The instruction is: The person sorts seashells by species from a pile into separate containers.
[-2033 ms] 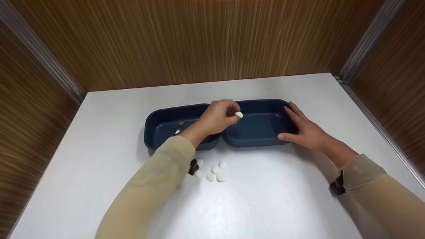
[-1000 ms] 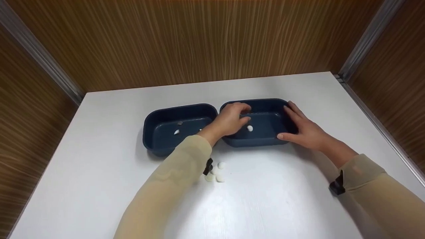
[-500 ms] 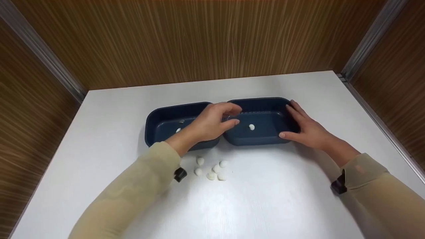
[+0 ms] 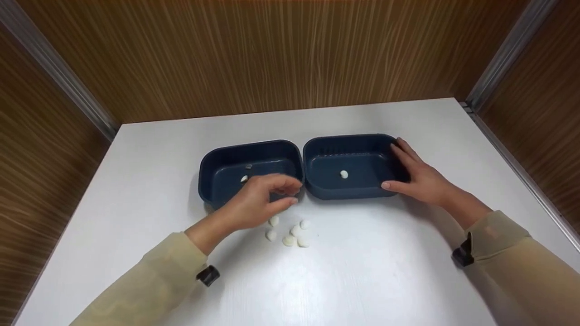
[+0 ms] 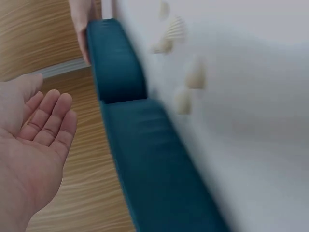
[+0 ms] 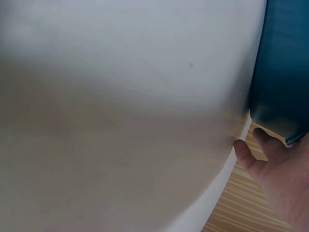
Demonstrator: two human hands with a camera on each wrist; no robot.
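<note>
My left hand [image 4: 258,199] hovers over the front edge of the left dark blue tray [image 4: 206,185]. Its fingers bend loosely and hold nothing; the palm shows bare in the left wrist view. My right hand [image 4: 419,181] rests against the right end of the right dark blue tray [image 4: 349,194], thumb at the front, straight fingers along the far side. One white shell [image 4: 344,174] lies in the right tray. A white pointed shell [image 4: 244,179] and a small brownish piece [image 4: 248,167] lie in the left one. Below the trays sit several pale seashells [image 4: 295,231], including a ribbed one [image 5: 175,30].
Both trays stand side by side on a white table [image 4: 362,271]. A wood-grain panel [image 4: 290,59] rises behind the table, with more panels and metal rails [image 4: 507,54] at the sides. Black straps [image 4: 208,275] hang at the sleeves.
A white shell held in my left hand has dropped into the right tray. That hand has since drawn back left and toward me. My right hand has stayed at the tray's end.
</note>
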